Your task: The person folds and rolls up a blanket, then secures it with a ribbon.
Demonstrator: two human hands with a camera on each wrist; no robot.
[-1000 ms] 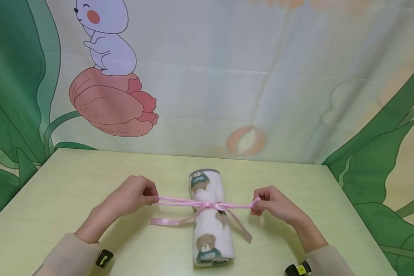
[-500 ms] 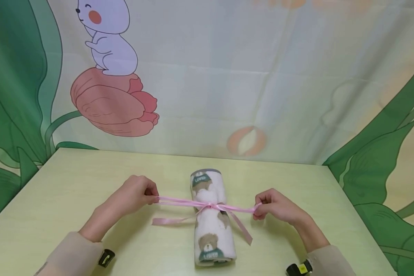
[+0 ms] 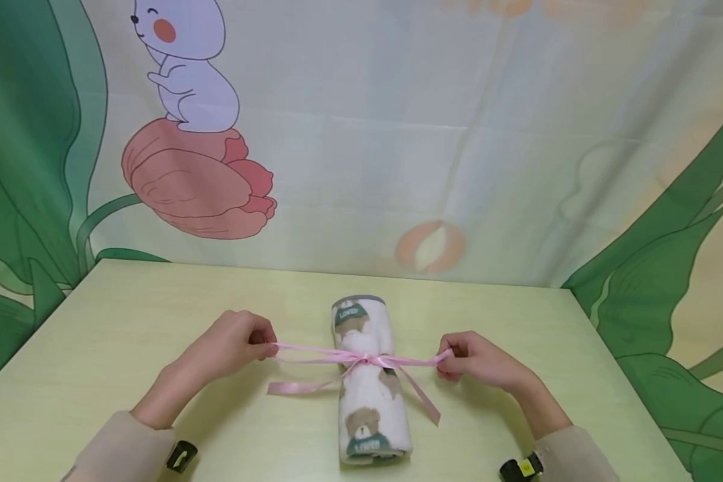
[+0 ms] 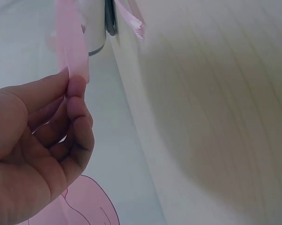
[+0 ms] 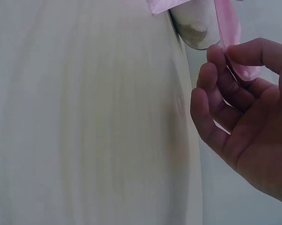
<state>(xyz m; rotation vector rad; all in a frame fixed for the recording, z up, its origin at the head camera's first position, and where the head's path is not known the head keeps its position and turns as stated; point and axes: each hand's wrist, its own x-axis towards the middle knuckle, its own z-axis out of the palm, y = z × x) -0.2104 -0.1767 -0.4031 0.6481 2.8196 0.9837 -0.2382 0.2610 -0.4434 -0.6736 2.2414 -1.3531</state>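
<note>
A rolled white towel (image 3: 373, 395) with brown bears lies lengthwise on the table. Round its middle runs a pink ribbon (image 3: 366, 359), knotted on top into a bow with two long loops and two loose tails. My left hand (image 3: 231, 341) pinches the left loop between thumb and forefinger, out to the towel's left; the left wrist view shows the ribbon (image 4: 73, 42) flat between the fingertips. On the other side my right hand (image 3: 478, 358) pinches the right loop, whose rounded end (image 5: 246, 70) pokes past the fingers in the right wrist view. Both loops stretch sideways.
The pale wooden table (image 3: 132, 314) extends to both sides of the towel. Behind it hangs a printed backdrop (image 3: 361, 167) with a white animal, a tulip and green leaves. A dark band is on each wrist, by the beige sleeves (image 3: 126, 445).
Both hands keep their pinch on the loops. The left loop's two strands have spread slightly apart, and the right hand has shifted a little. The towel stays nearly in place.
</note>
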